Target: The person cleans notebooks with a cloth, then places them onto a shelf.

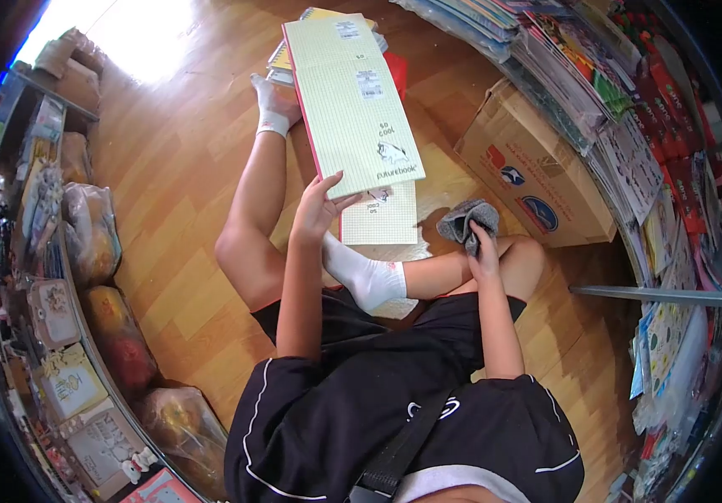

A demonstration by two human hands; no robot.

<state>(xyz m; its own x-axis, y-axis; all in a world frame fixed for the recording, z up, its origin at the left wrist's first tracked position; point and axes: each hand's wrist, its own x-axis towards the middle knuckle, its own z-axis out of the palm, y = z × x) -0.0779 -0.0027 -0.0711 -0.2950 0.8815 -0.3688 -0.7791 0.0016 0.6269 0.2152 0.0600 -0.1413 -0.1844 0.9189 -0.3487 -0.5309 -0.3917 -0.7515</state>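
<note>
My left hand (317, 208) is closed on the near left corner of a notebook (352, 109) with a pale green grid cover, a dark pink spine edge, a small cartoon animal and "futurebook" lettering. Barcode stickers show toward its far end, where a second cover seems to line up with it. Partly beneath lies another notebook (379, 226) with the same grid pattern, near my white-socked foot. My right hand (483, 250) grips a crumpled grey cloth (459, 225) above my bent right leg.
Yellow spiral notebooks (279, 57) and something red (396, 74) lie beyond the held notebook. A cardboard box (528, 168) stands at right beside shelves of packed paper goods (621, 142). Shelves (59, 310) and plastic-wrapped bundles (93, 235) line the left. A metal bar (654, 295) juts out at right.
</note>
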